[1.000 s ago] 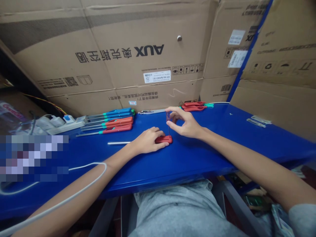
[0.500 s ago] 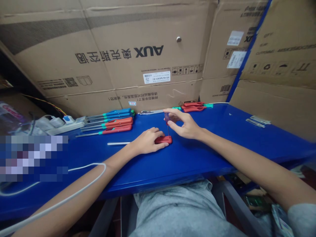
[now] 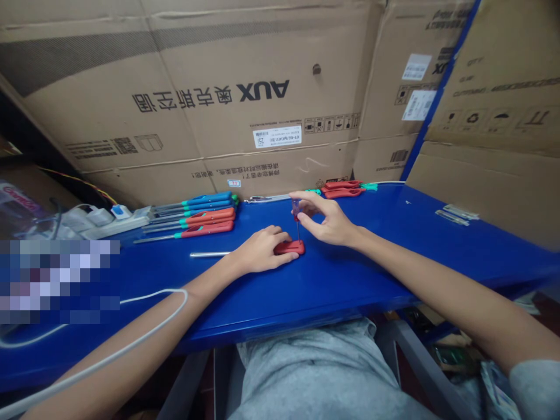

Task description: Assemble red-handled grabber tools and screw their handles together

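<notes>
While the left hand (image 3: 261, 252) stays curled down over the red plastic screwdriver handle (image 3: 292, 247) lying on the glossy blue table (image 3: 350, 274), its steel shaft (image 3: 210, 254) poking out to the left, the right hand (image 3: 328, 223) has sunk slightly since a second ago. Its thumb and forefinger remain pinched on the small thin-shafted precision driver (image 3: 296, 210), the other fingers loosely spread. That driver stands upright with its tip on the handle's right end, so I judge it is being twisted in place, not lifted off.
</notes>
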Tool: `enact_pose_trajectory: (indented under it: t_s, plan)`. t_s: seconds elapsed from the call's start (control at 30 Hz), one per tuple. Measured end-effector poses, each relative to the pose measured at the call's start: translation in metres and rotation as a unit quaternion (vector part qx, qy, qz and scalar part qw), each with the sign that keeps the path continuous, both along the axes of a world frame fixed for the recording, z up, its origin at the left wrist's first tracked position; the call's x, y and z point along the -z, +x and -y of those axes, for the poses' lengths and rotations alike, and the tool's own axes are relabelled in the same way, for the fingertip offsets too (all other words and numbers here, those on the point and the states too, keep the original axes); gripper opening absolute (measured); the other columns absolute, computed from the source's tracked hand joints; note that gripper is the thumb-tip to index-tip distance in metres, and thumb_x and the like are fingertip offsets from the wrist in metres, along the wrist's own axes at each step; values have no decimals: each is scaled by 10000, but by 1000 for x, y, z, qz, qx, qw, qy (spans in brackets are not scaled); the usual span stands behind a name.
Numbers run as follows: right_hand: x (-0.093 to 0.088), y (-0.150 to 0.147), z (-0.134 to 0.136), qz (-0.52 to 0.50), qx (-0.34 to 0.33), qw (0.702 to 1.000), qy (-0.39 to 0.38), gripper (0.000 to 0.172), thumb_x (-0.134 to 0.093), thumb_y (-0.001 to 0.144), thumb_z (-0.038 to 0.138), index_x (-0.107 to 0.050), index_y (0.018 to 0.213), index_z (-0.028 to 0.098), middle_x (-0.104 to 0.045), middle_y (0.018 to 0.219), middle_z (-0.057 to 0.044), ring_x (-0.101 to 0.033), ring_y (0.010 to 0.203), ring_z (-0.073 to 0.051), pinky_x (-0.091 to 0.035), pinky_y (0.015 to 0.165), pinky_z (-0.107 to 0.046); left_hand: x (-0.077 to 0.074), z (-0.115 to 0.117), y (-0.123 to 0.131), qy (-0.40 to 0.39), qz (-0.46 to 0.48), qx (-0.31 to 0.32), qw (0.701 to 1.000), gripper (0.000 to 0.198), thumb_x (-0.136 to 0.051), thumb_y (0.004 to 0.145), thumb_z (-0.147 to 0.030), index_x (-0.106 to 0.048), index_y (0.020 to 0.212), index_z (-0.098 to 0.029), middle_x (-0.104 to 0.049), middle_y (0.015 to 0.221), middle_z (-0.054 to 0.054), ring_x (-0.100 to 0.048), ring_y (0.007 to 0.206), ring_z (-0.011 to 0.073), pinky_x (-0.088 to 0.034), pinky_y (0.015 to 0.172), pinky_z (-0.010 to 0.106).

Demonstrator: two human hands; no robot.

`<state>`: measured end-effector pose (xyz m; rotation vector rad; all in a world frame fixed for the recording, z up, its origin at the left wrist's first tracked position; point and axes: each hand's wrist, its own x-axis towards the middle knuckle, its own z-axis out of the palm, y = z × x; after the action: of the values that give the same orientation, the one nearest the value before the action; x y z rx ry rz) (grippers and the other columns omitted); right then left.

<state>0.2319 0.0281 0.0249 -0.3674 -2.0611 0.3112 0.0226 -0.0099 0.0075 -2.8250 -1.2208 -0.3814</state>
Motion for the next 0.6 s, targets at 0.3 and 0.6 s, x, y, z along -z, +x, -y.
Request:
enact_pose_trajectory:
  t_s: [0.3, 0.6]
  plan:
    - [0, 0, 0, 3, 4, 1000, -2, 388, -513, 868, 156, -514, 1251, 218, -647, 913, -28, -649, 738, -127, -567, 674, -281, -1, -1, 0, -1, 0, 0, 1000, 429, -501, 920, -539, -648, 1056, -160, -604, 894, 67, -570, 840, 221, -447, 756, 327]
    - [-1, 0, 0, 0, 6, 1000, 1, 388, -526, 857, 154, -523, 1241, 212, -641, 897, -21, -637, 723, -122, -554, 663, -269, 0, -1, 0, -2, -1, -1, 1000, 433, -503, 917, -544, -649, 1052, -159, -602, 890, 67, -567, 838, 221, -450, 760, 334]
